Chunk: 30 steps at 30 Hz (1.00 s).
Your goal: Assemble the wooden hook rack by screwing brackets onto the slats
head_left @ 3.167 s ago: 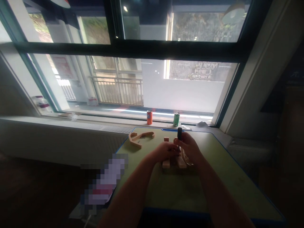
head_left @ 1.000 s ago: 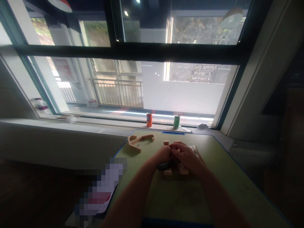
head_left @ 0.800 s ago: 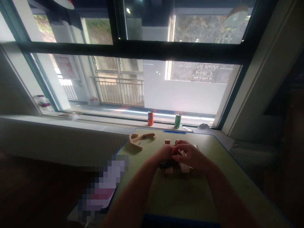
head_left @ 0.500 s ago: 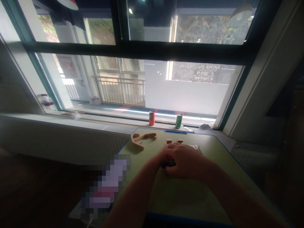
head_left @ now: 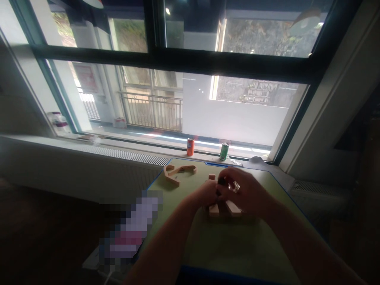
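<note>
Both hands meet over pale wooden pieces on the green table. My right hand [head_left: 249, 188] is closed, thumb and fingers pinching a small dark object [head_left: 221, 181] whose kind I cannot make out. Shiny clear plastic [head_left: 235, 186] shows beside its fingers. My left hand [head_left: 204, 194] is closed against the right fingertips; what it grips is hidden. Toward me, two wooden bar ends [head_left: 234, 208] stick out from under the hands. A wooden end [head_left: 211, 176] shows just beyond them.
Curved wooden parts [head_left: 172, 176] with small metal bits lie at the table's [head_left: 219, 241] far left. An orange can [head_left: 190, 147] and a green can [head_left: 224, 151] stand on the window sill. A blurred-out item [head_left: 133, 225] is beside the left edge.
My right hand has lifted and turned, uncovering the wooden bar ends near me. The dark object, earlier low between the wrists, now shows higher, at the right fingertips.
</note>
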### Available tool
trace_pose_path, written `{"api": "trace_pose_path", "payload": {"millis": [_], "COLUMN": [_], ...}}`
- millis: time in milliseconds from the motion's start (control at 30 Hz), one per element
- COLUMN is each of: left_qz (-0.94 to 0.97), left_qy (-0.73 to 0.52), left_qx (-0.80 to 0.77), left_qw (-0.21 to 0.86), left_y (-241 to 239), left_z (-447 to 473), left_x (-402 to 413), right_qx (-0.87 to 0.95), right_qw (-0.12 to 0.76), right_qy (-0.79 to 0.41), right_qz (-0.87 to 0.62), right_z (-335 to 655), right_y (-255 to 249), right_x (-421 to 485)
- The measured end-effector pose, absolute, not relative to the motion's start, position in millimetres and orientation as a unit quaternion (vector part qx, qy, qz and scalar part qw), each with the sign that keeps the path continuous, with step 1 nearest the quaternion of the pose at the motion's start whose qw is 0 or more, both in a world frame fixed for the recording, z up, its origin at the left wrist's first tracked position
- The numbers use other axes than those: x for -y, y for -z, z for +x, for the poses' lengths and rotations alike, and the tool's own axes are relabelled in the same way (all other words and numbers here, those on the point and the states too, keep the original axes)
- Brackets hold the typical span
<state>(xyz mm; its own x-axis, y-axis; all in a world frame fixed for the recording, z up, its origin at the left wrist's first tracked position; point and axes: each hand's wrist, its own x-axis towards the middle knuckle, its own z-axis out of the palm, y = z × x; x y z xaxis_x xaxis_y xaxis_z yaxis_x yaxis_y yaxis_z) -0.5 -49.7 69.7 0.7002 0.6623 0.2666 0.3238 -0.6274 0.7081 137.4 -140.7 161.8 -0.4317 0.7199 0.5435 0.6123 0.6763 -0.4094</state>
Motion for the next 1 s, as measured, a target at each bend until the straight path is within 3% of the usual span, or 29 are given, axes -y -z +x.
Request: {"api": "trace_pose_path", "payload": {"millis": [67,167,467,1000], "left_qz": [0.877,0.886,0.882,0.852], "left_qy": [-0.244,-0.234,-0.238,-0.224], "left_qx": [-0.255,-0.246,-0.276,-0.318], "left_qw": [0.327,0.315,0.298,0.352], "left_y": [-72,-74,-73,-78], "left_z": [-2,1,-1,5], "left_x": [51,54,54,56], "right_qx": [0.789,0.766,0.874,0.889], "right_qw": [0.452,0.489,0.313,0.289], "right_qy": [-0.114,-0.104,-0.06,-0.009], "right_qz": [-0.399,-0.404,-0.367,-0.355], "right_z": [154,168,166,189], "right_y": [-168,-174,-195,-180], "right_x": [129,111,83,71]}}
